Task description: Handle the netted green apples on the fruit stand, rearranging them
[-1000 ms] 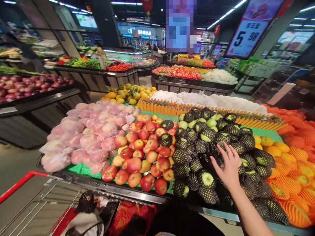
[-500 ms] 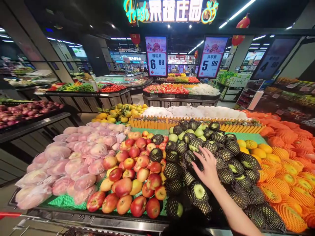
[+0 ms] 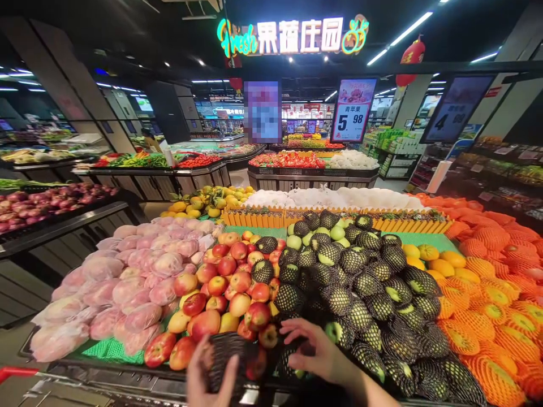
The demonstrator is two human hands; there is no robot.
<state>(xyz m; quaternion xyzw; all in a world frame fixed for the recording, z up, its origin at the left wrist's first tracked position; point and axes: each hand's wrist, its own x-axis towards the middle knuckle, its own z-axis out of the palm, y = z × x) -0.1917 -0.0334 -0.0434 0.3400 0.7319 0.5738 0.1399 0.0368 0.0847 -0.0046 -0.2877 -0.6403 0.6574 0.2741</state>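
Note:
My left hand (image 3: pixel 203 376) is at the front edge of the fruit stand, its fingers and thumb around a dark apple in a black foam net (image 3: pixel 229 359), partly blurred. Just to the right, my right hand (image 3: pixel 314 347) hovers over the front of the display with fingers apart and bent, holding nothing. Beneath and beyond it lie green apples in black nets (image 3: pixel 365 282). Loose red apples (image 3: pixel 216 285) are heaped behind my left hand, two black-netted ones resting among them.
Bagged pink fruit (image 3: pixel 127 271) fills the left of the stand, orange-netted fruit (image 3: pixel 487 333) the right. A metal rail (image 3: pixel 127 381) runs along the front, with a cart's red handle (image 3: pixel 19 372) at lower left. Price screens (image 3: pixel 354 110) hang above.
My right hand has come down and left from the netted apples to the front edge. My left hand has entered from below, holding a black-netted apple. The view has shifted slightly.

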